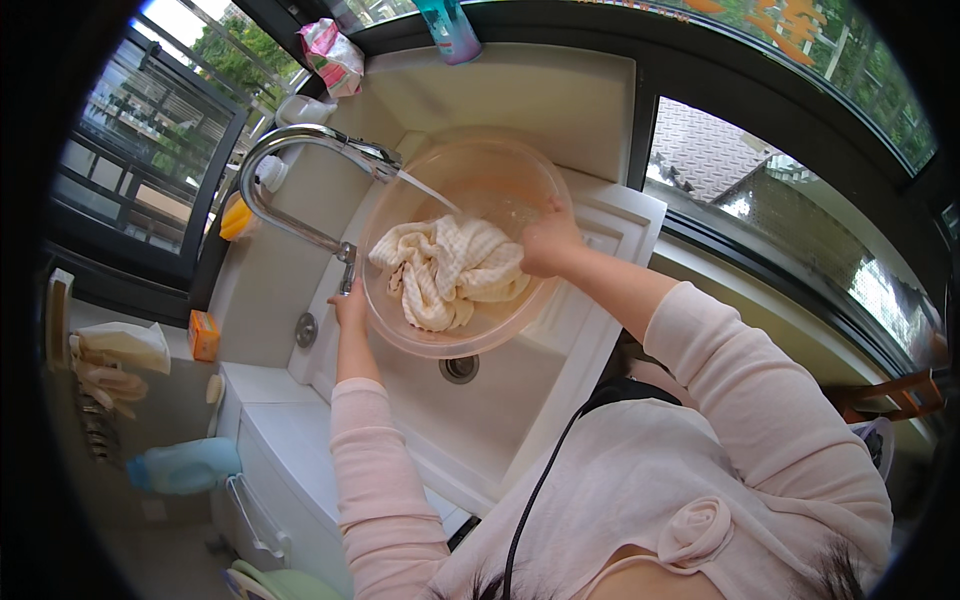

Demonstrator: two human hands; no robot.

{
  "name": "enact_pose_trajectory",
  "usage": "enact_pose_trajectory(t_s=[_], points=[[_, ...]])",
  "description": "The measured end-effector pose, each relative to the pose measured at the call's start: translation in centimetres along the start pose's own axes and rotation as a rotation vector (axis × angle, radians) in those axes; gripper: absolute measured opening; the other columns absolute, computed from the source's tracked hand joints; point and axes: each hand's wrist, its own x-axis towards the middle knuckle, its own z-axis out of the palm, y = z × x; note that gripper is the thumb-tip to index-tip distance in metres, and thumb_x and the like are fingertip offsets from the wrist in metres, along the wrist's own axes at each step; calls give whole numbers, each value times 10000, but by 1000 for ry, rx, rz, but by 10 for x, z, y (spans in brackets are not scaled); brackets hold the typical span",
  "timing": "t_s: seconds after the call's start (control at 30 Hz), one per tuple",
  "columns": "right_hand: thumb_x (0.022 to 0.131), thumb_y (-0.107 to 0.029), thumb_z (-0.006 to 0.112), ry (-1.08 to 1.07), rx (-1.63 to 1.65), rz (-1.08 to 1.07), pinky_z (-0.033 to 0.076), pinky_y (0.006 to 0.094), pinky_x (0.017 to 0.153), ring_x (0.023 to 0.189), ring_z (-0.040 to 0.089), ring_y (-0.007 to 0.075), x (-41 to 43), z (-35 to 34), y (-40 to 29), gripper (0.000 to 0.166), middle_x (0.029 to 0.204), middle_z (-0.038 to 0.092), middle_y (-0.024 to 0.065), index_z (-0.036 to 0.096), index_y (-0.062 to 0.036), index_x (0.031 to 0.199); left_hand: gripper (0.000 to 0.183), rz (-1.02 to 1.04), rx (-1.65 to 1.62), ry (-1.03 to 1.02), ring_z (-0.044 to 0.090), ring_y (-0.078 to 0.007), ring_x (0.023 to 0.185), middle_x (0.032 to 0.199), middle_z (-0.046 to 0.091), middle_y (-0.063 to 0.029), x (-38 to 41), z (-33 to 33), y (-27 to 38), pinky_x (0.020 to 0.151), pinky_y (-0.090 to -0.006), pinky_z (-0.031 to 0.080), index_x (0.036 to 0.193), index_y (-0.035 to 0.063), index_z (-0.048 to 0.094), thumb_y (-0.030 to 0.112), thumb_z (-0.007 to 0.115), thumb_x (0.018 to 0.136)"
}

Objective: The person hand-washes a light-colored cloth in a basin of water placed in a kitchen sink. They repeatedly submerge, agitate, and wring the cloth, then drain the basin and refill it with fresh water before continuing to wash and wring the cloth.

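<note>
A translucent pinkish plastic basin (450,346) sits tilted in the white sink (480,409). Inside it lies a bunched, cream-coloured textured cloth (450,270) in some water. A stream runs onto the cloth from the curved chrome faucet (259,161). My left hand (350,306) is at the faucet's lever handle (347,276), beside the basin's left rim, its thumb to one side of the lever. My right hand (551,241) is closed over the basin's right rim, with fingers on the inner side near the cloth; some fingers are hidden.
The drain (459,369) shows below the basin. A washboard surface (600,225) lies to the right. Along the window ledge stand a teal bottle (450,34) and a pink-and-white packet (331,58). At left are an orange box (203,335), a brush (215,394) and a blue bottle (187,465).
</note>
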Motion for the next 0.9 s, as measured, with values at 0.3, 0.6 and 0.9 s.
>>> enact_pose_trajectory(t_s=[0.3, 0.6, 0.9], points=[[667, -226, 517, -45, 55, -52, 105, 447, 1067, 1043, 534, 257, -5, -15, -10, 263, 837, 664, 100, 702, -92, 799, 948, 91, 86, 126, 243, -421, 1282, 1368, 226, -326, 41, 9, -27, 1056, -402, 236, 1353, -110, -20, 411, 554, 807], [728, -228, 481, -236, -50, -83, 82, 499, 1065, 967, 589, 239, 11, -13, -9, 289, 917, 662, 84, 688, -122, 900, 590, 754, 239, -137, 236, -365, 1294, 1361, 312, -249, -69, 53, 53, 1059, -411, 204, 1248, 0, 447, 321, 616, 783], [849, -538, 409, -170, 605, -56, 171, 532, 1039, 1301, 148, 460, 82, 38, -42, 749, 1388, 272, 234, 123, -144, 1418, 479, 533, 495, -348, 91, -275, 1362, 1447, 247, -72, -77, 97, 65, 1019, -576, 103, 1285, 191, 456, 430, 255, 923]])
